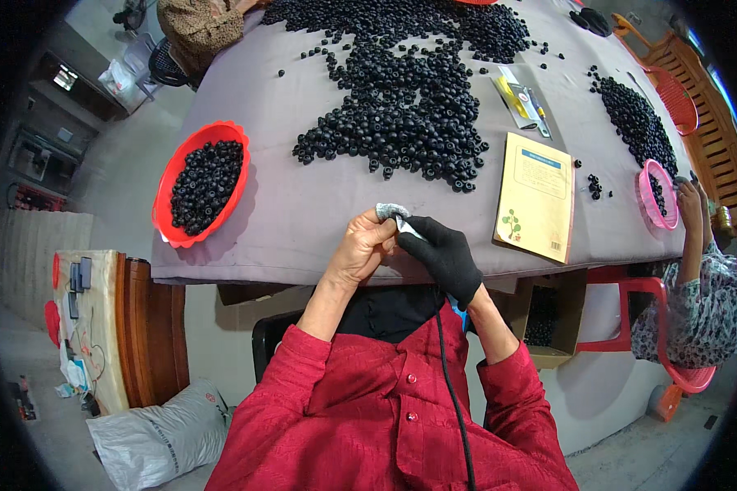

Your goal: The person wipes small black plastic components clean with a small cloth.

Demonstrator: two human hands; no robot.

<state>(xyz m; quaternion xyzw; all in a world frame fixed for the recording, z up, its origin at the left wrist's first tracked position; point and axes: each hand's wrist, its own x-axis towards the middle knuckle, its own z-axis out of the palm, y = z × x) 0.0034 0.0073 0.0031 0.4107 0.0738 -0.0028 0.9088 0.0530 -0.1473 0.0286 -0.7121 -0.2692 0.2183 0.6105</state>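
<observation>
At the table's front edge my hands meet over a small whitish-grey strip [391, 210], which looks like cloth or tape. My bare left hand [362, 248] is closed, its fingertips at the strip. A black glove covers my right hand [444, 255], whose fingers pinch the strip's white end. The strip seems to curl around a left fingertip, though the fingers hide part of it. Beyond my hands spreads a big heap of small black round pieces [401, 123], some showing a hole. Left of them, a red scalloped basket [157, 204] holds more such pieces.
A yellow book [535, 196] lies right of my hands, with a flat packet [520, 102] behind it. At the right, another person's hand [692, 204] is by a pink basket [648, 192] near a second heap [637, 119]. A cardboard box [561, 327] stands below the table edge.
</observation>
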